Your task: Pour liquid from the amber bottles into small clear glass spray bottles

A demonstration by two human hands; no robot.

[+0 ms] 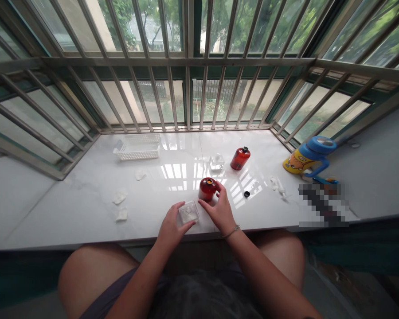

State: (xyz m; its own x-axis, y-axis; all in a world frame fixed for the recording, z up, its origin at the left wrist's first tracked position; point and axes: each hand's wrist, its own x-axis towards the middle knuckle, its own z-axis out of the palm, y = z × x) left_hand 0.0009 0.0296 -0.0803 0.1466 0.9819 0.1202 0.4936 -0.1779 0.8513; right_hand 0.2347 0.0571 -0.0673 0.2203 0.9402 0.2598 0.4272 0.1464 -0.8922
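My left hand grips a small clear square container by its sides, low over the counter's front edge. Just right of it, my right hand curves its fingers around the right side of a red translucent bottle, whose mouth is uncapped. A black cap lies on the counter to the right of that hand. Farther back stands a second red bottle with a black cap on, and beside it is another clear container.
A white perforated basket sits at the back left. Crumpled white tissues lie on the left of the white counter, more scraps on the right. A blue-and-yellow handled bottle is at the right wall. Metal window bars line the back.
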